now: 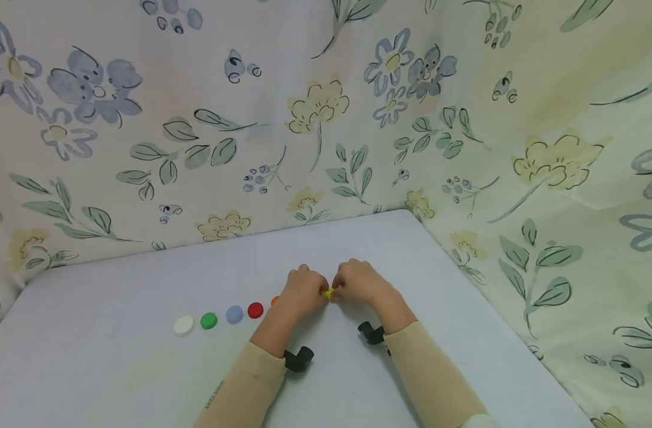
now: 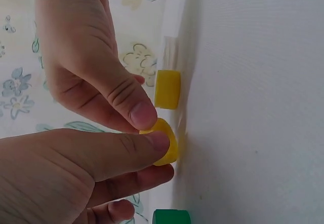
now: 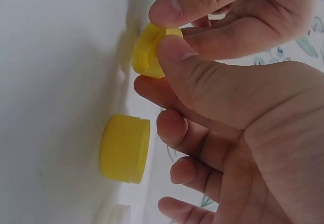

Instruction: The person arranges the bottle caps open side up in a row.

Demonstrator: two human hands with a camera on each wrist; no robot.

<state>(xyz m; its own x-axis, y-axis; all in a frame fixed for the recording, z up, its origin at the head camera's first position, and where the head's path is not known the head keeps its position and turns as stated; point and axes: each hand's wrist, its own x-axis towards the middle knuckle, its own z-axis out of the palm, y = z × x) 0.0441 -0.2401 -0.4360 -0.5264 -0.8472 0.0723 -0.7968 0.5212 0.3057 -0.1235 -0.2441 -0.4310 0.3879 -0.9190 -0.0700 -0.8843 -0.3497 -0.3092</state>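
Both hands meet over the white table around a small yellow bottle cap (image 1: 328,293). With its thumb and fingers, my left hand (image 1: 306,290) pinches one side of the cap. My right hand (image 1: 362,282) holds the opposite side, its thumb lying across the cap's hollow in the right wrist view. Its other fingers (image 3: 192,138) are loosely bent. A second yellow cap (image 3: 125,149) stands on the table beside the right hand, which hides it in the head view. Past it in the left wrist view is a clear or whitish cap (image 2: 170,52).
To the left, a row holds a white cap (image 1: 184,326), a green cap (image 1: 209,321), a blue cap (image 1: 234,314), a red cap (image 1: 255,310) and an orange cap (image 1: 275,301) partly behind the left hand. Another green cap (image 2: 171,217) appears in the left wrist view. Floral cloth (image 1: 304,119) hangs behind the table.
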